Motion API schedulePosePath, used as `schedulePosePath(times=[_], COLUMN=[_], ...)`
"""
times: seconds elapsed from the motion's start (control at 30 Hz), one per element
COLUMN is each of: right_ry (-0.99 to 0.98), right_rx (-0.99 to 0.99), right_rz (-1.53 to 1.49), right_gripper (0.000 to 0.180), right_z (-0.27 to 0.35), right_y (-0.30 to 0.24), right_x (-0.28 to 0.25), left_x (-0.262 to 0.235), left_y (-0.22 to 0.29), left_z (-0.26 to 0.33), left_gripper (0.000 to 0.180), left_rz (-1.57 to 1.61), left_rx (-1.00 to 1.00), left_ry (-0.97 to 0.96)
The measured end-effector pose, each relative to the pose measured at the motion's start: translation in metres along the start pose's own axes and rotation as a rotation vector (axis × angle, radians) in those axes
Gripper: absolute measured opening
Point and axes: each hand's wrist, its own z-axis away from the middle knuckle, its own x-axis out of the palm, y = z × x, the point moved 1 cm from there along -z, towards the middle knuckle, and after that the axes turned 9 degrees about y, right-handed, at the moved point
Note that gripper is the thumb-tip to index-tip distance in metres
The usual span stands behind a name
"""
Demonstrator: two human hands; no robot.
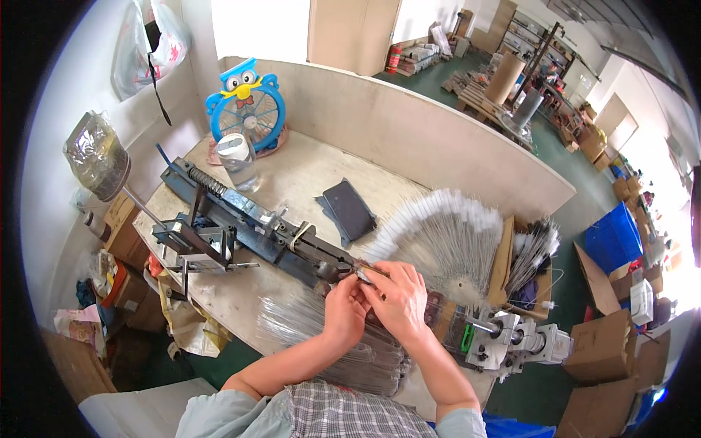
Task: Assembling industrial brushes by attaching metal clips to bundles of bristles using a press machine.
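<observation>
Left hand (345, 310) and right hand (398, 296), grips unclear, meet above a pale tabletop (303, 175); green floor (568, 171) lies beyond a partition (423, 128).

A blue fan (252, 120) with a yellow bill (243, 93) and red bow tie (244, 102) brightens a cream counter (296, 175) bearing blackish machinery (244, 209), silver-grey wires (443, 248) edged in white and a charcoal flat case (350, 210); grey-and-white plaid cloth (343, 412) pairs with pale blue-grey sleeves (230, 417), the floor (537, 387) green.

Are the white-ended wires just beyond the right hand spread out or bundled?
Spread out: the wires fan wide, their white ends forming a broad arc.
</observation>
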Motion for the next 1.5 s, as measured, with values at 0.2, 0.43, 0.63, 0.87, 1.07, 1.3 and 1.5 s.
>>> schedulePosePath(times=[0.2,0.43,0.63,0.87,1.07,1.3,1.5], right_ry=[0.03,0.06,0.051,0.018,-0.069,-0.094,-0.007], right_rx=[-0.012,-0.054,-0.067,-0.004,-0.032,0.042,0.072], right_rz=[0.011,0.084,0.058,0.062,0.176,0.14,-0.093], right_gripper=[0.029,0.032,0.027,0.026,0.015,0.015,0.015], right_z=[0.0,0.002,0.004,-0.002,0.021,0.021,0.038], right_y=[0.001,0.005,0.011,0.004,0.014,0.014,0.016], right_x=[-0.004,-0.006,-0.007,-0.031,-0.03,-0.041,-0.063], left_x=[0.003,0.012,0.011,0.007,0.012,0.012,-0.005], left_y=[0.004,0.006,0.004,0.012,0.021,0.023,0.032], left_z=[0.004,0.006,0.004,0.003,0.016,0.015,0.031], left_gripper=[0.02,0.009,0.01,0.027,0.054,0.053,0.037], left_rz=[-0.035,-0.019,-0.036,-0.099,-0.191,-0.32,-0.477], left_rx=[-0.004,0.015,0.02,-0.039,-0.061,-0.125,-0.104], left_ry=[-0.014,0.036,0.039,-0.007,0.007,-0.026,-0.051])
